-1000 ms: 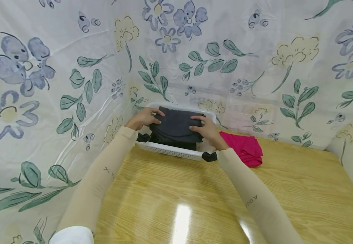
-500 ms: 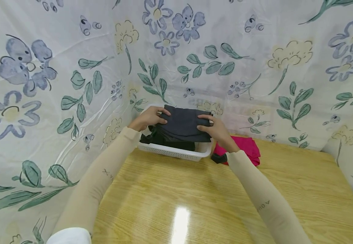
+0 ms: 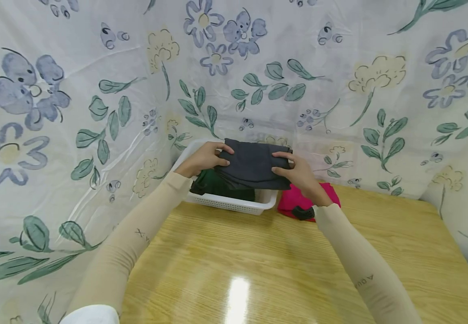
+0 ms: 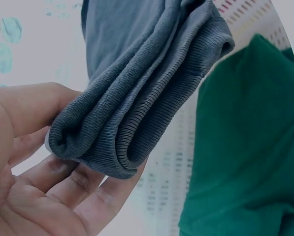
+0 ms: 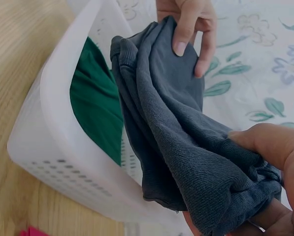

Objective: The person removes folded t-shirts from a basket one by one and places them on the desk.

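Head: left hand (image 3: 205, 157) and right hand (image 3: 298, 173) each pinch one end of a dark grey folded cloth (image 3: 254, 164), thumbs near side. Cloth is up over the white basket (image 3: 234, 206), its right end out past the basket's right wall. Green cloth (image 3: 215, 180) lies inside the basket, partly under the grey one in this view. Bright pink cloth (image 3: 290, 198) on the counter (image 3: 201, 256), just right of the basket, partly behind the right wrist's black band (image 3: 302, 213). Beige sleeves on both arms. Floral sheet (image 3: 290, 45) behind and left.

Left wrist: left hand holds the grey cloth's end, thumb on one side, fingers on the other. Layered ribbed folds face the camera. Green cloth and perforated basket wall beyond.

Right wrist: right hand grips the near end, thumb on top, fingers under; left hand at the far end. Grey cloth crosses above the basket rim; can't tell if touching. Pink corner at bottom left.
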Tool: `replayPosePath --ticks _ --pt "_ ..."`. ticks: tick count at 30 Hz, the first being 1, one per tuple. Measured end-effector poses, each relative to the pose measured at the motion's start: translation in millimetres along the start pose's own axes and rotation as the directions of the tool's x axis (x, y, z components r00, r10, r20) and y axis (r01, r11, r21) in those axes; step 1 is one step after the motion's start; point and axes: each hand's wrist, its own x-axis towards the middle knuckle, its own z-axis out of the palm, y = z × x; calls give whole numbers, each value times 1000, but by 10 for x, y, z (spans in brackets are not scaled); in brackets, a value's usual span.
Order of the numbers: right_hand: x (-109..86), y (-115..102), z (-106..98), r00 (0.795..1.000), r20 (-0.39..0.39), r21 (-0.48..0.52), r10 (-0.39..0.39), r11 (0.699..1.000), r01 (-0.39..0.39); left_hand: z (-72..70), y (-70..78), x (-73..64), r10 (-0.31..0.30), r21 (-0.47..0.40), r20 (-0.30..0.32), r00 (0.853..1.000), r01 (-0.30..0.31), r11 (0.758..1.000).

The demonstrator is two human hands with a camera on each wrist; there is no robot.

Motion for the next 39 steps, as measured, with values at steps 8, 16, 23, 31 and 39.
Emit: replayPosePath --ticks 8,16,23,31,39 --pt "-157 -17 -202 1000 -18 20 -10 1000 10 144 124 63 28 -68 17 999 -27 997" --pt "-273 44 -427 997 -59 9 -50 999 51 302 277 127 54 -86 39 998 -51 995" --pt "-401 87 -605 996 -76 -37 -44 998 42 455 402 169 94 -96 53 994 -89 991" --pt "-537 146 -798 995 -92 -56 -47 998 42 631 500 262 136 -111 71 988 -128 986" --pt "-677 219 -976 995 -103 -54 -19 998 13 812 593 328 152 -143 87 984 -139 980"
